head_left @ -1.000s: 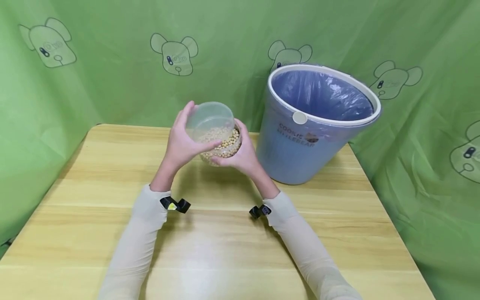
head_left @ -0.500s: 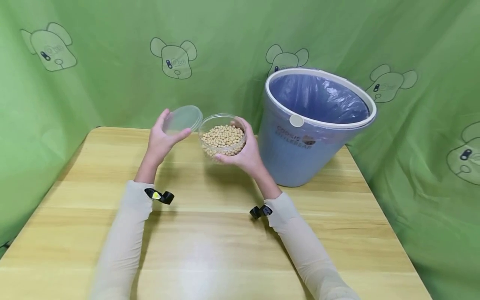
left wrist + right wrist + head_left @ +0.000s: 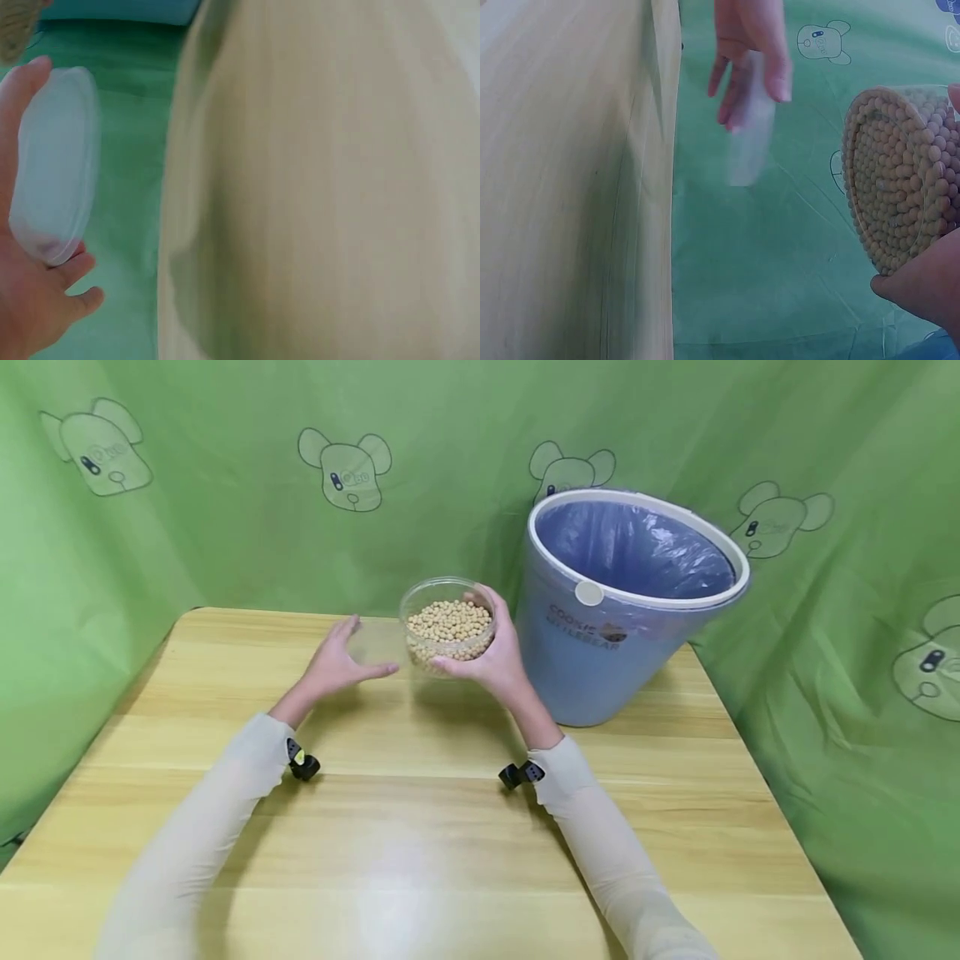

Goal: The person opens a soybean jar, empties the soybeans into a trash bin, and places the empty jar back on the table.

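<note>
above the far part of the counter (image 3: 405, 860), a clear round tub (image 3: 447, 581) is held up in my right hand (image 3: 498, 660), mouth upward, base off the wood. my right thumb and fingers are clamped round its wall from the side nearer the bin (image 3: 581, 672). pale beans (image 3: 450, 621) heap inside, short of the rim. my left hand (image 3: 332, 666) has the lid (image 3: 56, 165) caught by its edge between thumb and fingers, left of the tub and apart from it; in the head view it is so sheer and blurred that i can hardly trace its outline.

as i judge it, the step in hand is holding lid and tub apart without losing a bean. i'd do best with the tub level and my grip firm but even, since a hard squeeze could bow the wall and round beans would likely roll at a steep tilt. the lid should need only a light pinch, well away from the tub's rim so it knocks nothing.

the tub looks like glossy, see-through plastic; the lid is milky, shallow and round, with a raised lip. the beans are smooth little balls, packed against the wall. to the right of my right hand stands the tall bluish bin, its white rim oval, its liner (image 3: 637, 547) crinkled and shiny. behind the pale-grained counter hangs a creased green cloth (image 3: 225, 527) with outlined animal heads (image 3: 352, 477).
</note>
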Demonstrator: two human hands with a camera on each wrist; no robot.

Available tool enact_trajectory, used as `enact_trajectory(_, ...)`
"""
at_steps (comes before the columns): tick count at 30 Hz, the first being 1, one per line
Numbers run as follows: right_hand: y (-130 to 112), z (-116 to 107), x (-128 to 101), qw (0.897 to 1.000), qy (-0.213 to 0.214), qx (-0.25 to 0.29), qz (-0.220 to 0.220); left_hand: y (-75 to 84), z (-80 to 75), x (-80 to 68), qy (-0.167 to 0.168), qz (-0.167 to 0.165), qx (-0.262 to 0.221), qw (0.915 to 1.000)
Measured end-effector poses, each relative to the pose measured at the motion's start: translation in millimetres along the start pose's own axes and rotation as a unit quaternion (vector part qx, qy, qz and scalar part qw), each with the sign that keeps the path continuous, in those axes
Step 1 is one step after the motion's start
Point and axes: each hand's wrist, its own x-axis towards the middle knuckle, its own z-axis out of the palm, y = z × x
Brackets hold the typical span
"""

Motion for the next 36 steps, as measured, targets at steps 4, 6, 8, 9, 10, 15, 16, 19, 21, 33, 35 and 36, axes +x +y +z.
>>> enact_trajectory(4,0,-1,2,1.000,-0.002,-0.010,0.006,-7.9,7.2,-1.4,-0.051,0.012,0.025,0.9983)
enact_trajectory(6,1,-1,3,1.000,-0.005,-0.013,0.010,-11.7,10.4,-3.1,-0.065,0.010,0.029,0.9974)
enact_trajectory(8,2,-1,3,1.000,-0.007,-0.013,0.015,-15.3,13.7,-4.3,-0.076,0.008,0.034,0.9965)
enact_trajectory(9,3,-1,3,1.000,-0.008,-0.012,0.018,-16.6,14.8,-4.6,-0.081,0.008,0.037,0.9960)
enact_trajectory(10,4,-1,3,1.000,-0.009,-0.012,0.020,-17.9,16.1,-4.7,-0.083,0.008,0.040,0.9957)
enact_trajectory(15,5,-2,3,1.000,-0.007,-0.012,0.026,-22.0,18.8,-5.3,-0.092,0.016,0.061,0.9938)
enact_trajectory(16,4,-2,3,1.000,-0.006,-0.013,0.026,-22.8,19.1,-5.6,-0.094,0.018,0.071,0.9929)
enact_trajectory(19,4,-3,3,1.000,-0.004,-0.015,0.025,-23.9,19.2,-7.1,-0.102,0.032,0.104,0.9888)
enact_trajectory(21,4,-3,2,1.000,-0.002,-0.016,0.024,-23.9,18.9,-8.2,-0.103,0.043,0.127,0.9857)
enact_trajectory(33,3,0,2,0.999,-0.008,-0.013,0.036,-18.0,13.4,-11.0,-0.116,0.063,0.182,0.9745)
enact_trajectory(35,2,1,1,0.999,-0.010,-0.007,0.036,-18.4,14.8,-11.3,-0.120,0.059,0.179,0.9748)
enact_trajectory(36,2,1,0,0.999,-0.011,-0.005,0.036,-18.6,15.5,-11.6,-0.122,0.056,0.177,0.9750)
